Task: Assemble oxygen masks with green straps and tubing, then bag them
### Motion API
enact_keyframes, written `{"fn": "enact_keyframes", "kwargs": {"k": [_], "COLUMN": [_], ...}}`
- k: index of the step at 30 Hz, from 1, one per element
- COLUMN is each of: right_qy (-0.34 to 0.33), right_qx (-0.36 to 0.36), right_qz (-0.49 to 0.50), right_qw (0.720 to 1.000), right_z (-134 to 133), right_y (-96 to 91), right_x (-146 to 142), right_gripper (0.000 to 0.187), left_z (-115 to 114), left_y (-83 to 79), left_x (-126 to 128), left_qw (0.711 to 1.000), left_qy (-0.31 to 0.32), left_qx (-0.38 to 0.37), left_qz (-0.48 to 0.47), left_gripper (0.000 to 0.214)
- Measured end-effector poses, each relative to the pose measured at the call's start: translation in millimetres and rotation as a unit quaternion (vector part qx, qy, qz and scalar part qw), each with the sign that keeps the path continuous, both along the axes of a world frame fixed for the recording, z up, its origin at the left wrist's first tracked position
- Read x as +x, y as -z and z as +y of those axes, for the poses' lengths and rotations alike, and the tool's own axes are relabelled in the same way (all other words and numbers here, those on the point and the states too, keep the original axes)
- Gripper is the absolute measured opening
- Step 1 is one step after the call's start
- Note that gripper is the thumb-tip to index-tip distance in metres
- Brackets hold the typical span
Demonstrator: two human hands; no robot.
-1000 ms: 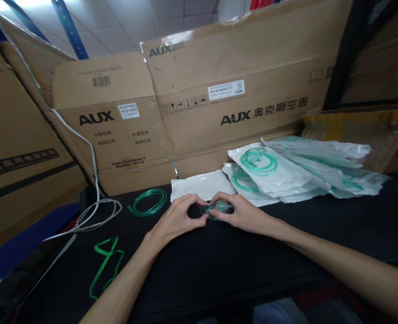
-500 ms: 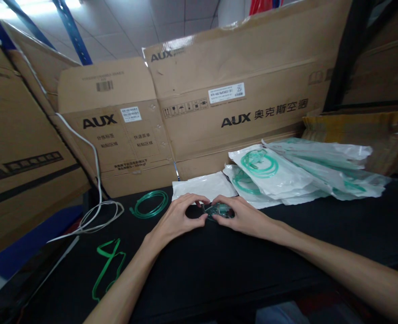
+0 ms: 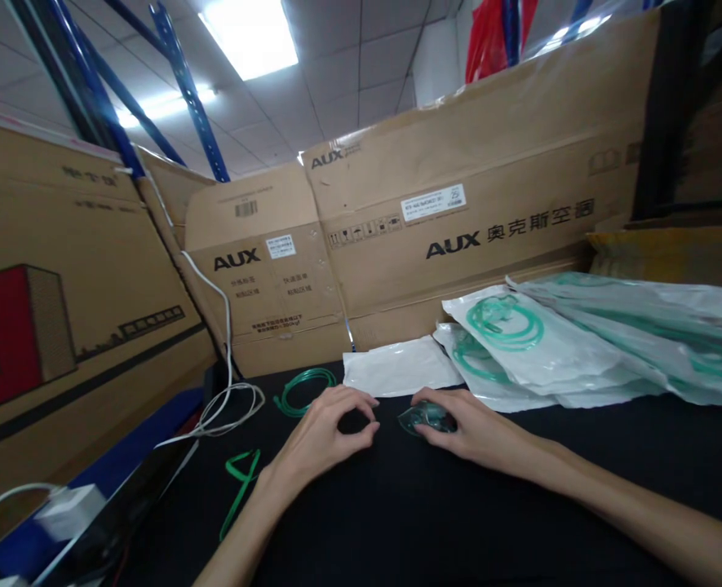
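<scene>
My right hand (image 3: 452, 422) holds a clear, green-tinted oxygen mask (image 3: 410, 421) low over the black table, thumb on the near side and fingers on the far side. Part of the mask is hidden by the hand. To its left, my left hand (image 3: 342, 420) is curved, with a gap between thumb and fingertips and nothing visible in it. A coil of green tubing (image 3: 299, 393) lies just behind my left hand. Nearer me, partly behind my left forearm, is a loose green elastic strap (image 3: 238, 487).
A flat white packet (image 3: 402, 367) lies behind my hands. Several clear-and-white pouches with green tubing (image 3: 513, 334) are piled at the right. AUX cardboard panels (image 3: 391, 253) wall the back. At the left are a white cable (image 3: 229, 412) and a white plug (image 3: 70, 512).
My left hand has come away from the mask, leaving it in my right hand, and a gap now separates the hands. The camera view has tilted up and turned left.
</scene>
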State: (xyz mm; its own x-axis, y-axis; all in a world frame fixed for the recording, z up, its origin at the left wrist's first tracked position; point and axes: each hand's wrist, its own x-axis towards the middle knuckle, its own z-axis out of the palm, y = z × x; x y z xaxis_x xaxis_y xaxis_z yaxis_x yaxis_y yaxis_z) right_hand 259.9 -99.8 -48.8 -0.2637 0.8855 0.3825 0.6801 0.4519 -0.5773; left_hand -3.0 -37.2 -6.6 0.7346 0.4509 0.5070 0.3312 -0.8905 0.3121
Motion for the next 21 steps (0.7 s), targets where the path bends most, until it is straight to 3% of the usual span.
{"fn": "enact_keyframes", "kwargs": {"k": [4, 7, 10, 16, 21], "right_qy": [-0.011, -0.029, -0.041, -0.045, -0.046], "right_qx": [-0.008, -0.014, -0.017, -0.029, -0.038], "right_qz": [-0.002, 0.01, 0.015, 0.015, 0.022], "right_qw": [1.0, 0.999, 0.999, 0.998, 0.998], "right_z": [-1.9, -4.0, -4.0, -5.3, -8.1], "right_y": [1.3, 1.0, 2.8, 1.7, -0.1], "right_x": [-1.7, -3.5, -3.9, -5.2, -8.6], "right_gripper": [0.031, 0.032, 0.034, 0.037, 0.037], "left_z": [-0.5, 2.6, 5.9, 11.7, 10.7], "left_y": [-1.5, 0.8, 4.2, 8.5, -3.1], "left_x": [-53.0, -89.8, -112.3, -122.8, -111.4], "left_qw": [0.99, 0.975, 0.965, 0.957, 0.965], "left_qy": [-0.087, -0.158, -0.185, -0.202, -0.208], "left_qx": [-0.037, -0.071, -0.092, -0.092, -0.057], "left_qz": [0.108, 0.139, 0.16, 0.187, 0.149], "left_gripper": [0.009, 0.033, 0.047, 0.044, 0.044]}}
